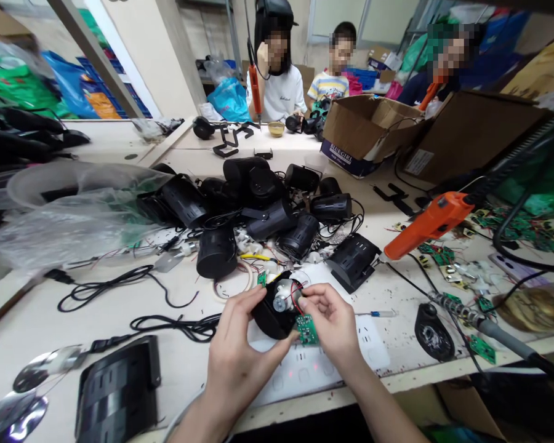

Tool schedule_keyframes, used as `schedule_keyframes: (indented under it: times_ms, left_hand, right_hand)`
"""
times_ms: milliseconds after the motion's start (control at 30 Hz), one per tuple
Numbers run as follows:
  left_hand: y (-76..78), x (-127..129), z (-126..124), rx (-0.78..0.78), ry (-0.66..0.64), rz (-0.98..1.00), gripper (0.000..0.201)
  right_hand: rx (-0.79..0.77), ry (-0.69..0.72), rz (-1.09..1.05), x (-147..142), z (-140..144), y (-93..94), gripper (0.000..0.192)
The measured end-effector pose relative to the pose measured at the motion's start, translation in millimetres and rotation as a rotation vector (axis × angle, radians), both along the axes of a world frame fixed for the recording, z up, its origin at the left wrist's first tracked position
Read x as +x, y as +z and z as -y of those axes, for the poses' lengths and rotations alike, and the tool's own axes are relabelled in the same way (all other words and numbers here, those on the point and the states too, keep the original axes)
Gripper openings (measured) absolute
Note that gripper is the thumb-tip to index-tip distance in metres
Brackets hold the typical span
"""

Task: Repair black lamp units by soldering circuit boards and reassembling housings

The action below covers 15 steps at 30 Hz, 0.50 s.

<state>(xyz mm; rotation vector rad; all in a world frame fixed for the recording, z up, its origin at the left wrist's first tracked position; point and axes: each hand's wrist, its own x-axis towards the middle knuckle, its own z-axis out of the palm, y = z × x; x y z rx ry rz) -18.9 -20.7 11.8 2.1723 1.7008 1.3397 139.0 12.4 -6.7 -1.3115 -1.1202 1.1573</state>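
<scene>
My left hand (pixel 242 347) is wrapped round the side of a round black plastic housing (pixel 264 320), its thumb reaching under the near rim. Inside the housing sits a white plastic assembly (pixel 282 289) with a metal-faced round part (pixel 279 303). My right hand (pixel 330 317) pinches at the red wires (pixel 297 300) beside this assembly; its fingertips partly hide the grip. A green circuit board (pixel 307 330) hangs below the right thumb, close to the left thumb tip. Beneath both hands lies a white power strip (pixel 323 363) with small red lights.
Several black housings (pixel 268 218) are piled ahead. An orange electric screwdriver (pixel 429 224) hangs at the right, above a soldering iron (pixel 484 323) and scattered circuit boards. Black cables (pixel 120 286) and a curved black cover (pixel 120 391) lie left. People sit across the table near cardboard boxes (pixel 373 129).
</scene>
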Motion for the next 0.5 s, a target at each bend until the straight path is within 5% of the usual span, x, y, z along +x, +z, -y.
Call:
schedule_keyframes:
  times_ms: [500]
  left_hand:
    - [5.3, -0.1, 3.4, -0.077, -0.017, -0.031, 0.053]
  right_hand:
    - [0.327, 0.05, 0.33, 7.4, 5.7, 5.4, 0.012]
